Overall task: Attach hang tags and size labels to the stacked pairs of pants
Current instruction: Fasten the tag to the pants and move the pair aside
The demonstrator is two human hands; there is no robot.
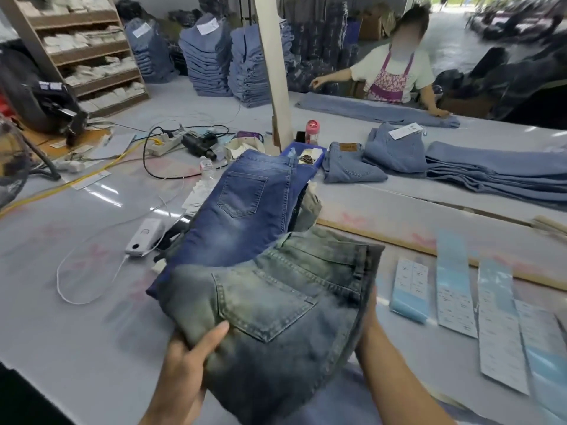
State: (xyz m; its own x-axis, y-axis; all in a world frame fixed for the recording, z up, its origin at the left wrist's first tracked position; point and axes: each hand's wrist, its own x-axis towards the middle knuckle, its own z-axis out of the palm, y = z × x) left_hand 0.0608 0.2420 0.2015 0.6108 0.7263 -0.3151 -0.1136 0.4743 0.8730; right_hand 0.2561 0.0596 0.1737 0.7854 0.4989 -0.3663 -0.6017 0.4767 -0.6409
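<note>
A person's left hand (184, 357) grips a folded pair of grey-green washed denim jeans (276, 311) by the near edge, thumb curled on top. The right hand (366, 329) supports the waistband side; its fingers are hidden, so I cannot tell their grasp. The jeans sit above the pale grey worktop (76, 317), overlapping dark blue jeans (242, 210). White-and-blue paper label strips (454, 286) lie to the right.
</note>
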